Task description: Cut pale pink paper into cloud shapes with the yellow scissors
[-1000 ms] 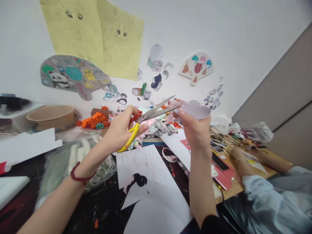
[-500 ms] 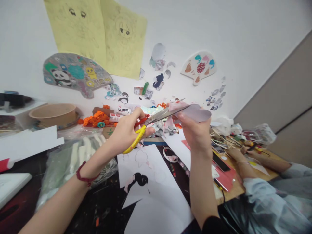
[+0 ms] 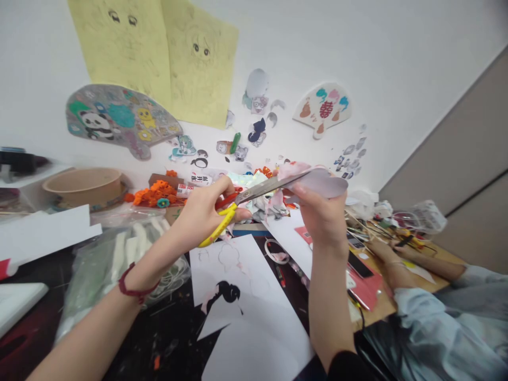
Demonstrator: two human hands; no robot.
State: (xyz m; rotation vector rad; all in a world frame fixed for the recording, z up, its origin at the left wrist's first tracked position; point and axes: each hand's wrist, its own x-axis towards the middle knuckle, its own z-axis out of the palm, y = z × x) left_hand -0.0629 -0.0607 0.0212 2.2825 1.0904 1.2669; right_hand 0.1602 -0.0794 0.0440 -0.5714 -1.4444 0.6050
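Surface, black, strewn with scraps. Clear plastic bag, holding pale strips and thin cord. Beige oval tub, behind the bag; contents hidden. Left hand, fingers curled about the scissors' handles. Right hand, fingers pinching a paper cutout. Scissors, yellow and red handles, blades nearly together against the cutout. Paper cutout, pale grey, raised above the surface. White ring, pinkish scrap inside.
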